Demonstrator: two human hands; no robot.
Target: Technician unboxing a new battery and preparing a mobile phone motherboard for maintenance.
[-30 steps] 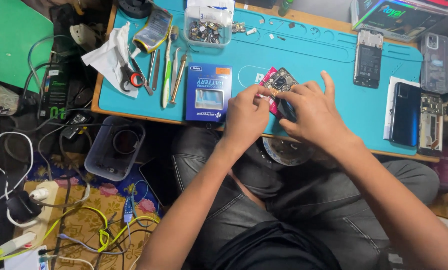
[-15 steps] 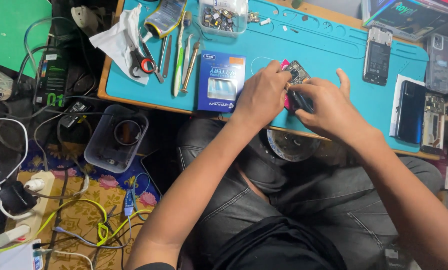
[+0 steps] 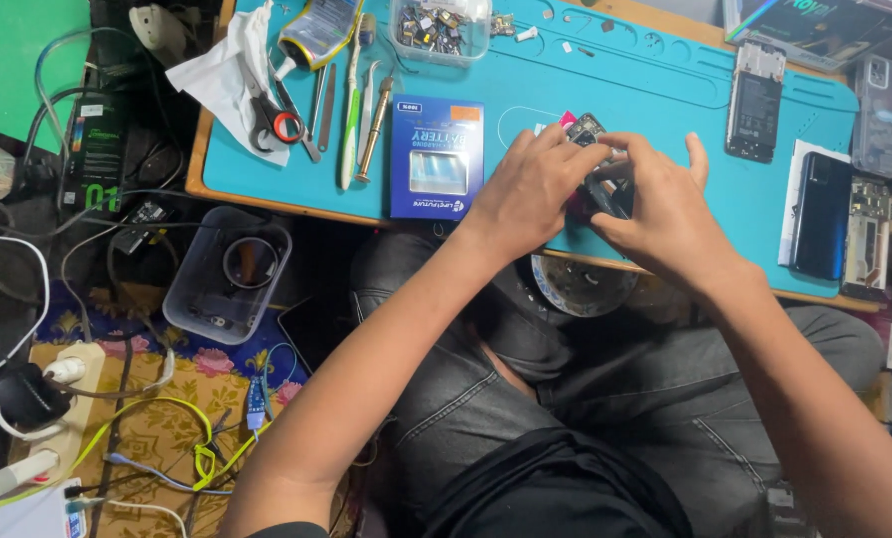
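Phone part, small and dark, pinched by the fingers of the left hand and right hand near the desk's front edge. Blue box just left. Beyond: tools, scissors, opened phone toward the far right corner.
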